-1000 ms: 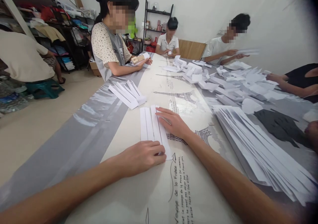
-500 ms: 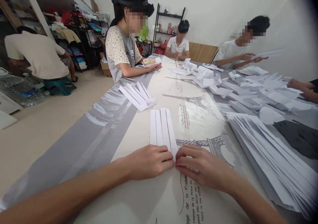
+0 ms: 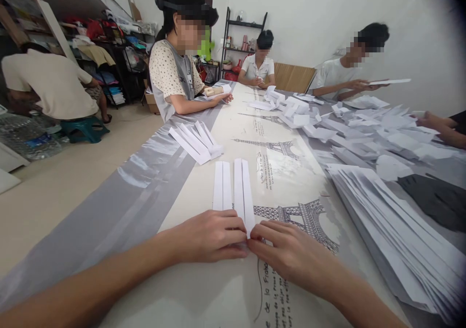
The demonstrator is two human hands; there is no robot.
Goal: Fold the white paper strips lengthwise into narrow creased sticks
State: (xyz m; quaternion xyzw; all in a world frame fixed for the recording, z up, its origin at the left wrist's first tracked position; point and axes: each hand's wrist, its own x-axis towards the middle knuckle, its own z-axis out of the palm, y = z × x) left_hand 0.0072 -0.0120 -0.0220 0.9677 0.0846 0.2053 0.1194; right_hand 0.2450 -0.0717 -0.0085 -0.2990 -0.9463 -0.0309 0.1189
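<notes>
Two narrow folded white paper pieces lie side by side at the middle of the table, a gap between them. On the right piece [image 3: 242, 187], my left hand [image 3: 214, 236] and my right hand [image 3: 282, 243] meet at the near end, fingertips pinched on it. My left hand's fingers also cover the near end of the left piece [image 3: 222, 185]. Beyond them, a fanned group of folded white strips [image 3: 196, 141] rests on the table.
The printed tablecloth [image 3: 204, 182] covers the table. A stack of long white papers [image 3: 389, 231], a black cloth [image 3: 433, 199] and a heap of folded papers [image 3: 364, 124] lie right. Several people sit around; one holds paper at back right.
The two narrow paper pieces have moved apart, leaving a gap. My hands have shifted slightly left in view, still pinching the right piece. The person at back right has levelled a paper.
</notes>
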